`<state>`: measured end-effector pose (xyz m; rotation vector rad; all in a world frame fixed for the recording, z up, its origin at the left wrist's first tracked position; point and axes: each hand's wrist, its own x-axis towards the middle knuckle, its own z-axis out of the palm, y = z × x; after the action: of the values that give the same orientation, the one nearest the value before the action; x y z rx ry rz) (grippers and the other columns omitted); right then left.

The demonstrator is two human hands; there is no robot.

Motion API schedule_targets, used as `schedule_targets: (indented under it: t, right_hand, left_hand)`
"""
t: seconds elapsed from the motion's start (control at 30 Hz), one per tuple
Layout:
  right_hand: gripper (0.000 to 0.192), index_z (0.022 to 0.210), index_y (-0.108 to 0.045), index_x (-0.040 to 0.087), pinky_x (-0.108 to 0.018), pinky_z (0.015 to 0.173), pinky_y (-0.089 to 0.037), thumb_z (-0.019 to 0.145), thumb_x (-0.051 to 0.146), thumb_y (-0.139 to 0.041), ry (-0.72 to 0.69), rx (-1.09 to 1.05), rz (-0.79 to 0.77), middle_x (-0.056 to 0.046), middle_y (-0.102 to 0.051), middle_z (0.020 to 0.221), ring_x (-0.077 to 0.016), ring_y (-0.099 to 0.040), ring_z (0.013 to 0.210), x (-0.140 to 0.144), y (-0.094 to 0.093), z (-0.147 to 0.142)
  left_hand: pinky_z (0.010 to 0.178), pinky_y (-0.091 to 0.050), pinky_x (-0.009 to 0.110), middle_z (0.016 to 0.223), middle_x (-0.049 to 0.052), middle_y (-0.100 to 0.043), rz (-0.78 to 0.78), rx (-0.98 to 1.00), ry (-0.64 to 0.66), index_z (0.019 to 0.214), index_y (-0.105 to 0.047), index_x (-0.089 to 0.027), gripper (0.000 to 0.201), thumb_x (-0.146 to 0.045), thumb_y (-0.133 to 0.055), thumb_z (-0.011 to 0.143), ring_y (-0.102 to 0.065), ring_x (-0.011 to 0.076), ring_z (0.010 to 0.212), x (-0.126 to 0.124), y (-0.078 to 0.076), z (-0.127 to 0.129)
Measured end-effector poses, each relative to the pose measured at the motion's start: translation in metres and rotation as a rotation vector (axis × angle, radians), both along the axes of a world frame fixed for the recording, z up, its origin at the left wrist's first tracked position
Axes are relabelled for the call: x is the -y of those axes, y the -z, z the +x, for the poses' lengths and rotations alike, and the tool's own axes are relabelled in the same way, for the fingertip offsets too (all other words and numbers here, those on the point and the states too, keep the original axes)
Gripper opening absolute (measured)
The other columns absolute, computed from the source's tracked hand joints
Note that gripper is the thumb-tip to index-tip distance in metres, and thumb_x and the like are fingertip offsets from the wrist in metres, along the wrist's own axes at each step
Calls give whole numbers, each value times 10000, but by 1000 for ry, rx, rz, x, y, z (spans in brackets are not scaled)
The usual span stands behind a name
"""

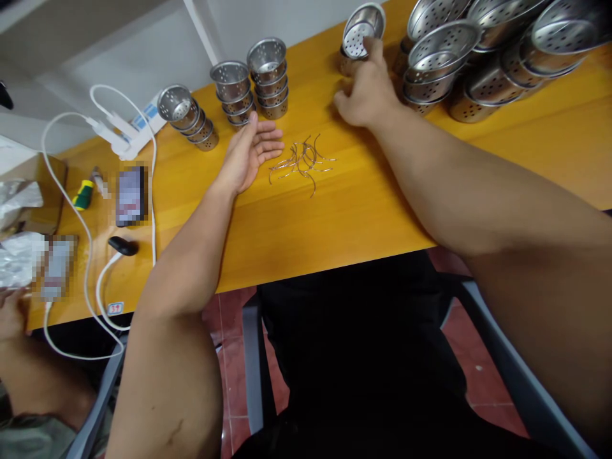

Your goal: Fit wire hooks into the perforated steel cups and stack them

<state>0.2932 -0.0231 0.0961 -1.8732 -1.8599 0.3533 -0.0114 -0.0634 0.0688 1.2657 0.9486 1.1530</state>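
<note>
On the yellow wooden table [363, 210], the person's right hand [366, 95] is reaching toward the far edge, its fingertips touching a small perforated metal cup [361, 32] that is tilting on its side with the open mouth facing the camera. The fingers are curling loosely around the cup's lower rim; whether they are really gripping it cannot be told. The left hand [251, 153] is lying palm up on the table with its fingers spread and relaxed, holding nothing. Just beside its fingertips, to the right, a small pile of bent wire hooks [302, 159] is lying loose on the wood, between the two hands.

Behind the left hand, three short stacks of the same small cups [229, 95] are standing along the back edge, the leftmost one leaning over. To the right of the tilted cup, a crowd of larger perforated metal cups [482, 57] is lying stacked on their sides, well apart from the left hand.

At the left end of the table, a white power strip [122, 137] with white cables [86, 255] is sitting near a screwdriver with a yellow and green handle [85, 194], a blurred phone [130, 194] and a small black object [123, 245]. Another person's hand [12, 312] is showing at the left edge.
</note>
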Motion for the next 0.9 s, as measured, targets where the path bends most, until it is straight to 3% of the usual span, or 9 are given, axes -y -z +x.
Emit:
schedule_targets:
  t: [0.07, 0.17, 0.27, 0.33, 0.47, 0.6, 0.7, 0.8, 0.9]
  right_hand:
    - [595, 1799, -640, 206, -470, 1521, -288, 1216, 277, -737, -15, 27, 21, -112, -239, 2085, -264, -444, 1761, -12, 9, 3]
    - [602, 1731, -683, 112, -595, 1414, -354, 1148, 192, -806, -29, 67, 53, -230, -413, 1982, -345, -494, 1577, -29, 25, 7]
    - [485, 1581, -757, 106, -609, 1322, -408, 1120, 238, -834, -61, 67, 106, -279, -498, 1874, -360, -503, 1446, -40, 37, 10]
    - [374, 1433, -806, 164, -593, 1302, -436, 1102, 333, -845, -101, 39, 155, -260, -523, 1849, -358, -512, 1392, -40, 40, 9]
    - [268, 1262, -835, 304, -572, 1255, -518, 1096, 502, -765, -217, -18, 246, -177, -658, 1736, -367, -597, 1299, -20, 32, -6]
    - [321, 1359, -801, 338, -646, 1164, -549, 1104, 510, -707, -246, 6, 206, -169, -778, 1570, -413, -671, 1242, 11, 12, -27]
    - [418, 1479, -756, 344, -612, 1124, -570, 1072, 440, -753, -238, 11, 205, -153, -824, 1502, -404, -709, 1202, 22, 4, -33]
    - [232, 1221, -821, 342, -568, 1073, -589, 1092, 499, -711, -263, 49, 220, -143, -847, 1452, -388, -703, 1166, 20, 4, -30]
    - [278, 1037, -795, 368, -576, 1038, -590, 1061, 630, -708, -268, 26, 247, -124, -856, 1413, -388, -692, 1115, 17, 6, -27]
  left_hand:
    - [1052, -788, 382, 1240, 123, -942, 10, 4, 7, 1097, -899, -301, 675, -952, -724, 1130, -927, 305, 1149, -2, 2, -1]
    - [1070, -783, 396, 1257, 128, -944, 14, -10, 7, 1104, -883, -306, 671, -965, -754, 1094, -923, 322, 1181, -5, 4, -1]
    - [1098, -764, 420, 1277, 149, -930, 5, -28, 8, 1115, -854, -296, 679, -967, -763, 1077, -919, 347, 1238, -4, 2, -1]
    - [1107, -757, 433, 1275, 155, -921, 3, -29, 13, 1116, -842, -295, 667, -958, -780, 1072, -918, 357, 1257, -3, 1, -1]
    - [1112, -763, 438, 1289, 157, -913, 3, -33, 8, 1117, -841, -299, 671, -965, -787, 1059, -913, 363, 1274, -3, 1, -1]
    - [1131, -764, 451, 1286, 154, -905, 11, -22, -12, 1129, -843, -301, 671, -967, -778, 1067, -906, 372, 1303, -4, 4, 0]
    - [1143, -756, 457, 1288, 152, -889, 9, -16, -11, 1150, -837, -281, 654, -931, -799, 1087, -906, 356, 1291, -4, 4, 0]
    - [1119, -755, 437, 1305, 141, -882, 15, -5, -7, 1152, -838, -270, 644, -910, -820, 1088, -903, 334, 1259, -1, 1, 1]
    - [1112, -755, 411, 1324, 135, -879, 12, -14, -14, 1151, -841, -263, 648, -908, -811, 1095, -899, 322, 1263, 1, -1, 1]
